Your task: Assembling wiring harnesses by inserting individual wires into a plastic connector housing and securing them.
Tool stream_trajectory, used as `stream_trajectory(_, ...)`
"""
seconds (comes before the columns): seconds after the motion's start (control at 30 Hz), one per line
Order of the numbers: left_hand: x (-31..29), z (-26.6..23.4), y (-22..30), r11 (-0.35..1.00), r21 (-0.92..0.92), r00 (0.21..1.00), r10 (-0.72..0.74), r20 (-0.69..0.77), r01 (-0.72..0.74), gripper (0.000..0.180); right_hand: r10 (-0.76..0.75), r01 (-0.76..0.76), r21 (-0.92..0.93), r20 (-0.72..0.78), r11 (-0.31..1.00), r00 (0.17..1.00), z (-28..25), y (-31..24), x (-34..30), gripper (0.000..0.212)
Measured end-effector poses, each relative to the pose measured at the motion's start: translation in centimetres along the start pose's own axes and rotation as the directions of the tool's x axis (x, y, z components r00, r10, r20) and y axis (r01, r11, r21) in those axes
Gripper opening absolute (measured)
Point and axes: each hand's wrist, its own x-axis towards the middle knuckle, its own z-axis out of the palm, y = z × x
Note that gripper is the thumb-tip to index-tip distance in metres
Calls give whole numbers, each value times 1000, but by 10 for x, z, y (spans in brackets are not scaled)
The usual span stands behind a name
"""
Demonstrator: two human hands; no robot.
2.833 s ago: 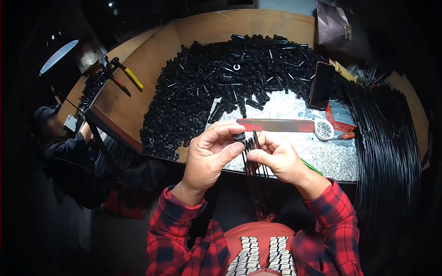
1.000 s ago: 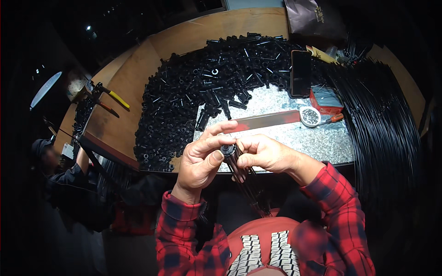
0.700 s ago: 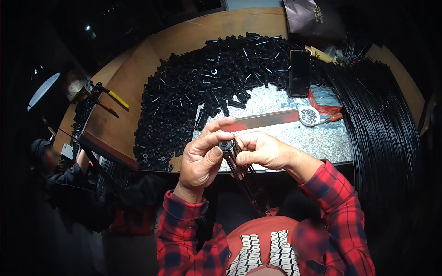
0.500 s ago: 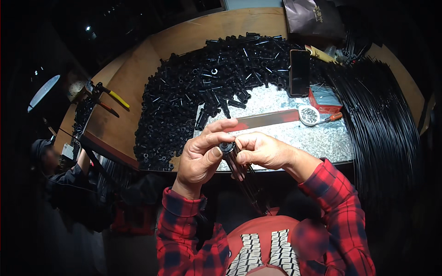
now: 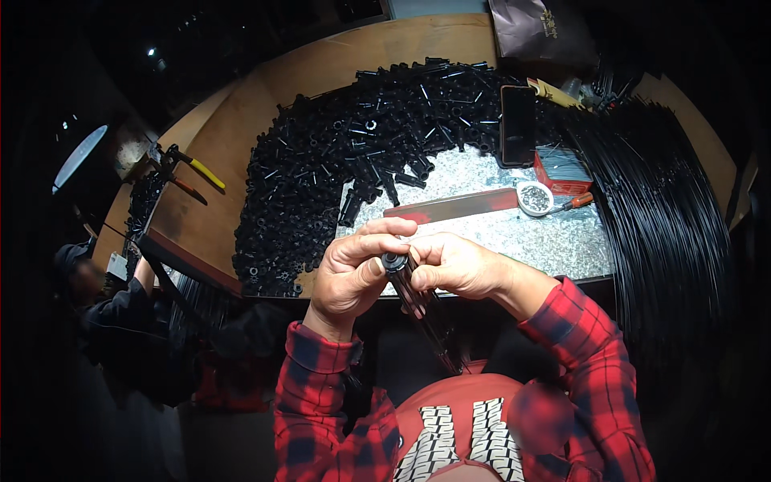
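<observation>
In front of my body, between both hands, is a folded black umbrella frame (image 5: 418, 304), a bundle of thin ribs. Its round black hub (image 5: 393, 261) faces up, while the ribs slant down towards my lap. My left hand (image 5: 349, 273) is closed around the hub end, the thumb pressed beside the hub and the fingers curled over the top. My right hand (image 5: 454, 265) pinches at the ribs just right of the hub, thumb against forefinger. Whatever small part lies between those right fingertips is hidden.
A heap of black plastic parts (image 5: 321, 169) covers the table's left and back. A metal bar (image 5: 450, 206), a white dish of small parts (image 5: 534, 198), an orange-handled tool (image 5: 574, 201), a phone (image 5: 518, 124) and a red box (image 5: 562, 173) lie right of it. Black rods (image 5: 666, 201) fill the right side.
The view has shifted very slightly. Both hands keep their grip on the umbrella frame, with barely any movement of the fingers.
</observation>
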Motion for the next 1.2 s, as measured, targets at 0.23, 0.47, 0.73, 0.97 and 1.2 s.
stream_trajectory(0.23, 6, 3, 14, 995, 42, 989, -90, 115, 85, 30, 8, -8, 8, 15, 1000, 1000, 12, -8, -4, 23)
stream_trajectory(0.47, 3, 3, 21, 987, 158, 987, -4, -163, 30, 44, -254, 162, -276, -341, 947, 905, 23, -24, -4, 10)
stream_trajectory(0.73, -9, 34, 26, 375, 911, 924, 260, -281, 172, 35, -598, 134, -869, -209, 477, 774, 26, 8, 8, 13)
stream_trajectory(0.97, -19, 28, 33, 235, 960, 952, 226, -207, 153, 31, -263, -2, -587, -367, 810, 892, 28, 8, 6, 18)
stream_trajectory(1.2, -27, 17, 33, 464, 874, 979, 58, -195, 146, 24, -283, 32, -562, -365, 827, 887, 26, 16, 9, 22)
